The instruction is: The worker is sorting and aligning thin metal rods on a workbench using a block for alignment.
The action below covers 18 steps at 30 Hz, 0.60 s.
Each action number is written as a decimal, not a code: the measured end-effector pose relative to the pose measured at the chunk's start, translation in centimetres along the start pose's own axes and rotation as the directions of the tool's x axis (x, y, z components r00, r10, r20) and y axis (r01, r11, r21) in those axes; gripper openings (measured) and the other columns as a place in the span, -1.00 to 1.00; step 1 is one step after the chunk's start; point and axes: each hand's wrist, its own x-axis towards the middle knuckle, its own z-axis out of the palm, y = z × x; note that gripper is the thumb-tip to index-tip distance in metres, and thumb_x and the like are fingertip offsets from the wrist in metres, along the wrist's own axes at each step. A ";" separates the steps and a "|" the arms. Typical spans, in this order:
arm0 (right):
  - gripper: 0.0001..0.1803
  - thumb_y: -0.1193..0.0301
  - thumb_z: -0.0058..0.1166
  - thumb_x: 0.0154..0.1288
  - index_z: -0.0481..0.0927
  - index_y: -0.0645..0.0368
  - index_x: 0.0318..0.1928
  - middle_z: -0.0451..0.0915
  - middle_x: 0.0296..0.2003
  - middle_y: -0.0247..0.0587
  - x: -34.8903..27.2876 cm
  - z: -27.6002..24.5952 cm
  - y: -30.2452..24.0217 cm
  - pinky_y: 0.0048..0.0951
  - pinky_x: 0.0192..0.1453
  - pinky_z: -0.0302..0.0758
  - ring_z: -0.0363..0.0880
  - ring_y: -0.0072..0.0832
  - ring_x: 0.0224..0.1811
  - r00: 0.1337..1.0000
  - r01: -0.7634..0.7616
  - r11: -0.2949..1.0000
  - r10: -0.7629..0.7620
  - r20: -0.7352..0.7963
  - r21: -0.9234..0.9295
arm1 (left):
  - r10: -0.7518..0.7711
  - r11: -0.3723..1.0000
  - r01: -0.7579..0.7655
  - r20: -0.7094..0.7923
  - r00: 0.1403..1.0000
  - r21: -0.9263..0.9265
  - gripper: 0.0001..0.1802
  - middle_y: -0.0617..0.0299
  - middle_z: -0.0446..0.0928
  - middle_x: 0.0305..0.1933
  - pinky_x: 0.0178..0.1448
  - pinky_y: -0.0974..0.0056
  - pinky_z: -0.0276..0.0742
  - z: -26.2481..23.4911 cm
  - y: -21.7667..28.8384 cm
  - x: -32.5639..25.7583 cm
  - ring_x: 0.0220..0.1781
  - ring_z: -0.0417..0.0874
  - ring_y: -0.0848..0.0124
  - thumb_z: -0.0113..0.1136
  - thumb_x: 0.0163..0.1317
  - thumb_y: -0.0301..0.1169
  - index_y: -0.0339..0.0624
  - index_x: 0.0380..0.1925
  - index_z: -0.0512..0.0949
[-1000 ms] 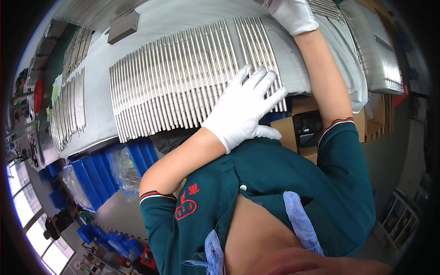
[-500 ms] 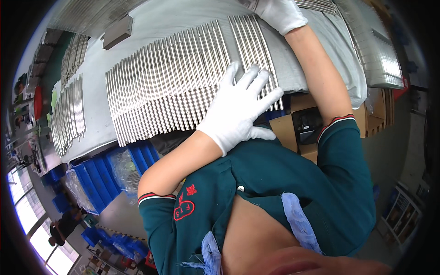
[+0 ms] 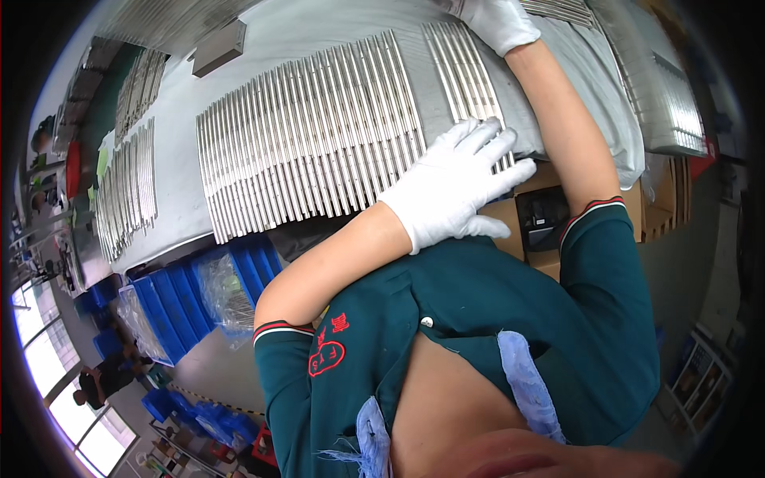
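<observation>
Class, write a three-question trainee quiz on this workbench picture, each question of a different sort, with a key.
1. True or false: the white-gloved left hand lies flat, fingers spread, on the row of long silver metal rods.
2. The stacked plastic bins below the table edge are: A red, B blue, C yellow.
3. Fill in: the white-gloved right hand rests at the rods' ____ end.

Key: 1 true; 2 B; 3 far.
</observation>
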 end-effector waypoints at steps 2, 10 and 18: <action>-0.54 0.36 0.23 0.45 0.47 0.11 0.29 0.67 0.00 -0.20 0.1 -0.1 -0.1 -0.27 0.14 0.65 0.66 -0.36 0.04 1.000 0.000 1.000 0.000 0.004 0.000 | 0.033 0.999 -0.033 -0.014 0.999 0.012 0.00 -0.17 0.37 0.38 0.56 -0.19 0.17 -0.7 -0.1 -0.6 0.47 0.35 -0.14 0.42 0.04 0.20 -0.05 0.43 0.38; -0.54 0.33 0.21 0.46 0.47 0.15 0.28 0.66 0.02 -0.16 0.6 -0.1 -1.2 -0.22 0.15 0.65 0.66 -0.31 0.05 0.995 0.070 0.996 -0.074 0.061 0.059 | -0.378 0.893 0.350 0.049 0.925 0.284 0.07 -0.12 0.38 0.34 0.55 -0.26 0.14 -4.3 -0.5 -6.8 0.49 0.32 -0.09 0.59 -0.15 0.12 -0.04 0.39 0.40; -0.53 0.32 0.20 0.46 0.46 0.14 0.30 0.66 0.02 -0.14 0.3 -0.2 -0.8 -0.24 0.18 0.63 0.66 -0.30 0.06 0.998 0.044 0.999 -0.045 0.054 0.020 | -0.238 0.960 0.223 0.074 0.968 0.172 0.07 -0.17 0.35 0.43 0.59 -0.28 0.08 -1.7 -0.5 -3.5 0.53 0.30 -0.14 0.54 -0.07 0.13 -0.04 0.44 0.35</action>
